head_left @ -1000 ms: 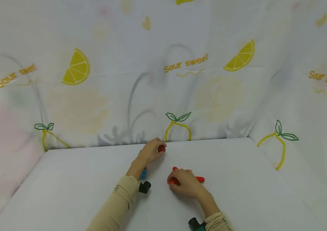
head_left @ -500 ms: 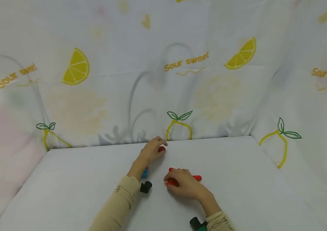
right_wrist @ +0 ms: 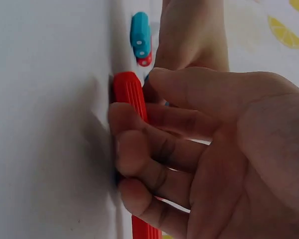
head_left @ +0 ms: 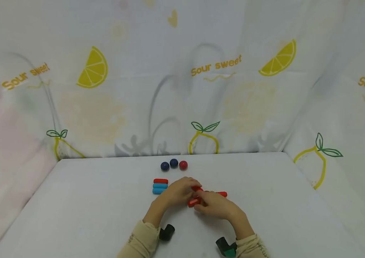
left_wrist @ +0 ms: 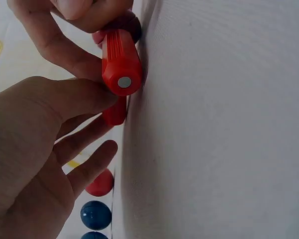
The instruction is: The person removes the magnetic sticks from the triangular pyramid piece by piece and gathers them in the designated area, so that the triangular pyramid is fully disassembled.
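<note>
My left hand is beside my right hand in the middle of the white table. Between them lie several red magnetic rods, partly hidden by fingers. In the left wrist view, my left thumb and fingers pinch a red rod, behind a nearer rod with a silvery end dot. A dark reddish ball shows behind that nearer rod. My right fingers curl over a red rod in the right wrist view. Another red rod sticks out behind the right hand. Joints between the pieces are hidden.
Toward the table's back edge stand two dark blue balls and one red ball. One red rod and two blue rods lie side by side to the left. A printed cloth hangs behind the table.
My left hand has come back from the red ball to the red rods near my right hand, leaving the ball on the table. The balls and side-by-side rods are uncovered.
</note>
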{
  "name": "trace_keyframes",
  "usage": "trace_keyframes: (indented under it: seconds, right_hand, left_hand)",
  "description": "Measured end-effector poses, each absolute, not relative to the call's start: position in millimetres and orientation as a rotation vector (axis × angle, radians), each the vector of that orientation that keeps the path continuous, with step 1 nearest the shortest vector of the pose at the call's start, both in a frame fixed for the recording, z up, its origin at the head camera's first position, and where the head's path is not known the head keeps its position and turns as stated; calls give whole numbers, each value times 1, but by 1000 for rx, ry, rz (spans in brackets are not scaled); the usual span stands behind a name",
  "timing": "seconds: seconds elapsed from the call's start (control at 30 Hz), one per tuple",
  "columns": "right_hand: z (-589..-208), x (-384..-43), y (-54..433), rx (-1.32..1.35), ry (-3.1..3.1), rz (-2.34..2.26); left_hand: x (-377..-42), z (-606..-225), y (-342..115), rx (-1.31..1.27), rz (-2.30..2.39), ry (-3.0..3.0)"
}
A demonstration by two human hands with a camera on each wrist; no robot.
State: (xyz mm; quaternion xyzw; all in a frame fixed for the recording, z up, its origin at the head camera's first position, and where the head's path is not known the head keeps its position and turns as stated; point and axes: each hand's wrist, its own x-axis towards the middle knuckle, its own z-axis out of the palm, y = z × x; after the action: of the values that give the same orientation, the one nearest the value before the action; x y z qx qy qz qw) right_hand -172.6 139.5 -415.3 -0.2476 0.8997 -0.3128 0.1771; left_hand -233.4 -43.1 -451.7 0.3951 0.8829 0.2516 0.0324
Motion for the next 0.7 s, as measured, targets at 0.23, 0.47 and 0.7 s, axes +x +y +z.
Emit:
trace_keyframes:
  seconds: [0.23,0.47,0.7]
  right_hand:
    - [-416,-172,139,-659,2552,-850]
    - [-411,-177,156,-638,2556,-862]
    - [-433,-187,157,-607,2799,-893]
  left_hand:
    - [-232,-449,-50,1107,718,2774]
    - [-230,-440,-66,1105,773,2717]
    - [-224,-439,-65,1064,738,2733]
